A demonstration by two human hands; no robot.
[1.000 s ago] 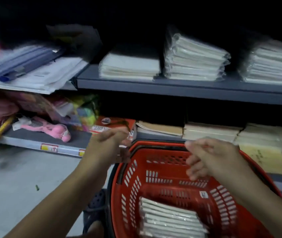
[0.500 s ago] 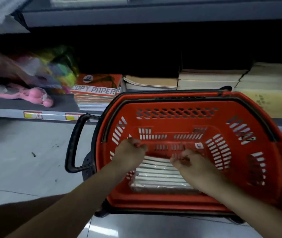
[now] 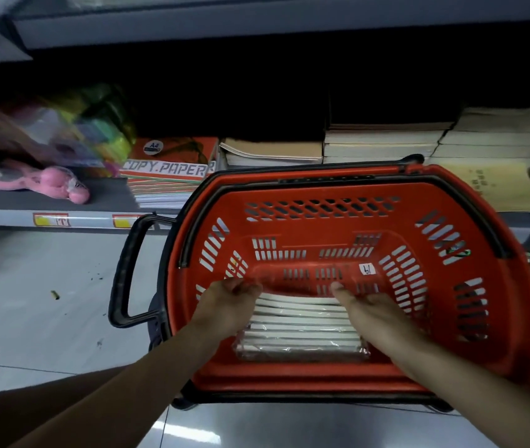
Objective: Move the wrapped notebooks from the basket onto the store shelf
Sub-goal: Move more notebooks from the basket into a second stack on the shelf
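Note:
A pack of wrapped notebooks [image 3: 302,333], white-edged and sealed in clear plastic, lies on the floor of the red basket [image 3: 512,295] near its front wall. My left hand [image 3: 228,305] curls its fingers round the pack's far left corner. My right hand [image 3: 372,310] covers the pack's right end, thumb at the far edge and fingers down its side. The pack still rests on the basket floor. The grey upper shelf [image 3: 257,25] runs along the top of the view; its load is out of sight.
The basket stands on the grey floor with a black handle [image 3: 126,270] sticking out left. Behind it, the bottom shelf [image 3: 5,218] carries a pink toy [image 3: 60,185], copy paper [image 3: 170,171], and stacks of notebooks [image 3: 383,145] and brown envelopes [image 3: 490,185].
My view tilted down from the shelves to the basket. Both hands dropped from rim height into the basket and closed onto the ends of the notebook pack.

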